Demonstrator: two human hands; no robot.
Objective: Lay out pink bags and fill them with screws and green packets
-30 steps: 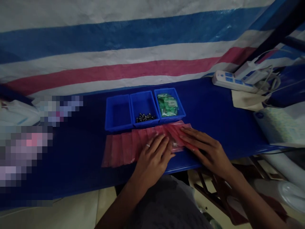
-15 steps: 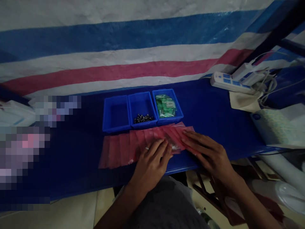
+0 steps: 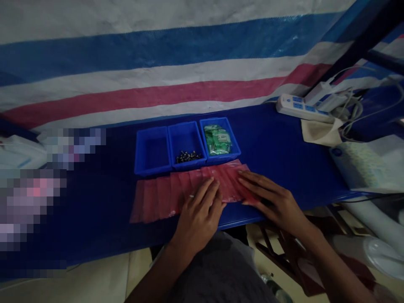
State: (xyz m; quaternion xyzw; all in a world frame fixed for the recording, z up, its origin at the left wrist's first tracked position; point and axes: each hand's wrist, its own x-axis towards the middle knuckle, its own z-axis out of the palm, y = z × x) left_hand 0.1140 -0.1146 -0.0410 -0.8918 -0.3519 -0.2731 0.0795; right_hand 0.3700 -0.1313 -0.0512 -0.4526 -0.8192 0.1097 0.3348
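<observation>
A row of overlapping pink plastic bags point(image 3: 164, 193) lies on the blue table in front of three blue bins. My left hand point(image 3: 201, 210) rests palm down on the middle of the row, fingers stretched forward and holding nothing. At the row's right end, my right hand point(image 3: 268, 198) lies over the last bags with its fingers apart. The left bin point(image 3: 152, 150) looks empty. Small dark metal parts point(image 3: 188, 157) sit in the middle bin, and green packets point(image 3: 217, 139) fill much of the right bin.
At the back right are a white power strip point(image 3: 304, 108) with plugs and cables, and a patterned package point(image 3: 366, 164). The left side of the table point(image 3: 94, 206) holds pixelated items. A striped sheet point(image 3: 176, 50) hangs behind.
The right-hand bags have shifted slightly and lie flatter and closer together. My right hand has moved a little left, and my left hand slightly up and left.
</observation>
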